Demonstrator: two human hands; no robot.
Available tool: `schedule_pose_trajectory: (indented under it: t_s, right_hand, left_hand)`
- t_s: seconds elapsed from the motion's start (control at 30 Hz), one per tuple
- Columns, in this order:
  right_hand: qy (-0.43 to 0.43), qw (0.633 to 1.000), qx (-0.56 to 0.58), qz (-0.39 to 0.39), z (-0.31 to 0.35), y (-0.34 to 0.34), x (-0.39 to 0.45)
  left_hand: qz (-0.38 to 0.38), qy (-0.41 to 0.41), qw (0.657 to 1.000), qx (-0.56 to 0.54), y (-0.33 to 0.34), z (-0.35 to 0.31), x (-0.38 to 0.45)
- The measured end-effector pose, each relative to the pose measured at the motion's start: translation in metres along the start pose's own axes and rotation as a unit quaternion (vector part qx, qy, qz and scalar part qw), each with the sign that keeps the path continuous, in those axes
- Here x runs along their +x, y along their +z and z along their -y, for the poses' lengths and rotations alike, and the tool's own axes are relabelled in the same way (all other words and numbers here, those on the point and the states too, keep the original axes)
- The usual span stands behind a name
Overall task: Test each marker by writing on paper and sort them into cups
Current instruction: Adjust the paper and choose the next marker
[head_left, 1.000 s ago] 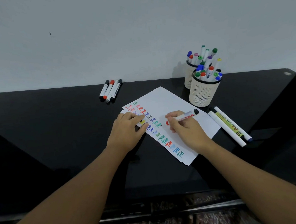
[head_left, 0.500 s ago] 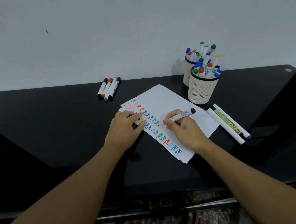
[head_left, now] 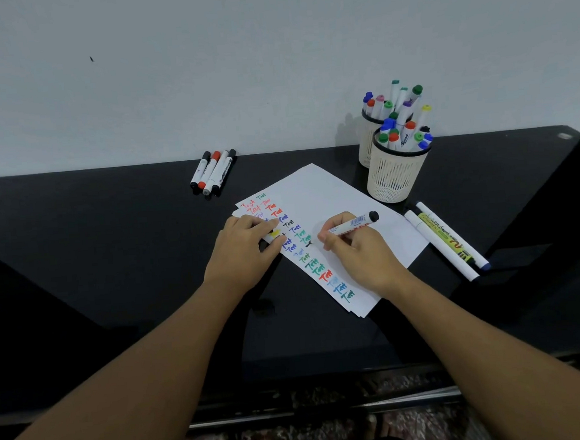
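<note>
Your right hand (head_left: 359,256) pinches a marker (head_left: 352,223) over the paper (head_left: 342,195) mid-worktop, its long axis slanted: black cap end toward the two cups (head_left: 393,174) at the far right edge, tip down-left on the sheet. Your left hand (head_left: 246,250) lies flat, fingers pressing the paper's left edge.

Right hand (head_left: 356,249) grips marker (head_left: 354,223), tip on paper (head_left: 342,202); left hand (head_left: 246,247) presses paper edge.

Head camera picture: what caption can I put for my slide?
Right hand tests a black-capped marker on paper while left hand steadies it.
</note>
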State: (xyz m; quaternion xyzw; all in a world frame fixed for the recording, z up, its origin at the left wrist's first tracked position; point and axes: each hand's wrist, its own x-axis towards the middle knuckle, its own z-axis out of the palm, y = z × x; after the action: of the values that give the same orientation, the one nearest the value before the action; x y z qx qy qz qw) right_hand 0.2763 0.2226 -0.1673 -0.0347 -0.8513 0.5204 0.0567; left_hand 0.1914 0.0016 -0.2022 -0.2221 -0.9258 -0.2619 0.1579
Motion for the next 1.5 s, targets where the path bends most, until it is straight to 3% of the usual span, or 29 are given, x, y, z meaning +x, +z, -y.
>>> schedule_pose_trajectory:
  t_s: [1.5]
  right_hand:
    - [0.005, 0.999, -0.018, -0.041, 0.0006, -0.0017, -0.0021]
  left_hand:
    - [0.011, -0.013, 1.0, -0.014, -0.0051, -0.0033, 0.0]
